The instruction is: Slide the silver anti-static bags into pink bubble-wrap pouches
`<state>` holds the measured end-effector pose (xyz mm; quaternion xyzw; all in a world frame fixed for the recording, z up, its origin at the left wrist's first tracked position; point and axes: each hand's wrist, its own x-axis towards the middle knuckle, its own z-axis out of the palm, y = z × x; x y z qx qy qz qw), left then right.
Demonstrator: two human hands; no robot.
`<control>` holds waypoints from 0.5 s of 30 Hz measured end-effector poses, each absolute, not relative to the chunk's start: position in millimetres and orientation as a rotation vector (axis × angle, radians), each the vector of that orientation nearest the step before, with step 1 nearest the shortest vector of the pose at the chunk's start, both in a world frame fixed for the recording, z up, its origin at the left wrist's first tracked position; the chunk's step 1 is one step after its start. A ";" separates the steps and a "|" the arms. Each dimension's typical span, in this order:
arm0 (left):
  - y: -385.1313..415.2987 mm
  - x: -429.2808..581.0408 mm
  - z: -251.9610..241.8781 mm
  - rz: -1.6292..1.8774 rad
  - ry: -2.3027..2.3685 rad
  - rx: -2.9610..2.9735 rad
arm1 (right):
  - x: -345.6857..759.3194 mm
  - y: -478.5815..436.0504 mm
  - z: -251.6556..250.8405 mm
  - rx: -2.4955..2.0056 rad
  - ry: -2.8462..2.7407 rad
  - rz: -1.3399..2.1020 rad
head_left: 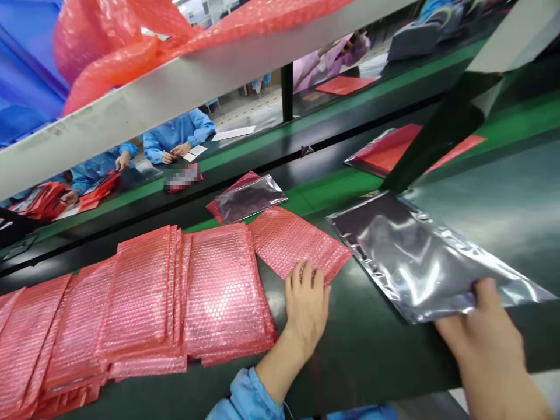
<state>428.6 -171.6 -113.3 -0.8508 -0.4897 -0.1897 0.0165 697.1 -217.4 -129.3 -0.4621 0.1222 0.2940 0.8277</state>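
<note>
The camera sits on the person's head. It looks ahead and down at the dark table (350, 361). The left hand (308, 303) and right hand (487, 332) are near, down low. The view leans, so the white bar (245, 55) slants. A worker in blue (175, 134) looks small, far off.

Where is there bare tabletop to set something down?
Bare tabletop lies between the left hand and right hand, in front of the silver bag, and beyond that bag's upper-right edge. It's crowded on the left, where red bubble mailers overlap.
</note>
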 end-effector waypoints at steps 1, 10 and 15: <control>-168.6 424.9 -114.2 -0.610 -1.503 -2.651 | 694.1 -213.6 -127.7 -1.013 0.221 0.615; -157.4 404.5 -114.5 -0.716 -1.447 -2.749 | 692.5 -209.5 -116.3 -0.925 0.146 0.852; -159.0 395.1 -112.6 -0.685 -1.322 -2.870 | 693.4 -212.0 -125.8 -0.852 0.134 0.884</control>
